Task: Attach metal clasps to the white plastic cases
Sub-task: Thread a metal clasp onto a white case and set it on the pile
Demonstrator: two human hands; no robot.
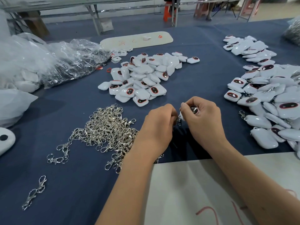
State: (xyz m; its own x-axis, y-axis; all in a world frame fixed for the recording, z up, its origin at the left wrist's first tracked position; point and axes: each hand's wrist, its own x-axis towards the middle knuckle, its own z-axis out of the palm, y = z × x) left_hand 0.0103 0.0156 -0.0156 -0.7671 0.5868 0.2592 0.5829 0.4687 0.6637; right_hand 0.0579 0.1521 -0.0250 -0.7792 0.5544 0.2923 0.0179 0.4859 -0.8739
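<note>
My right hand (203,120) grips a white plastic case (194,109) with a dark, red-rimmed oval window, held just above the blue cloth. My left hand (158,127) pinches a silver metal clasp (179,120) right at the case's lower corner; clasp and case touch there. A heap of loose metal clasps (105,132) lies to the left of my hands. Straight ahead lies a pile of white cases (141,77). On the right a bigger pile of cases (272,101) shows clasps hanging from some of them.
Clear plastic bags (48,62) holding more parts fill the far left. A white board (211,189) with red writing lies under my forearms, another (136,40) at the back. Stray clasps (34,192) lie near left. Table legs and an orange stool (168,13) stand beyond.
</note>
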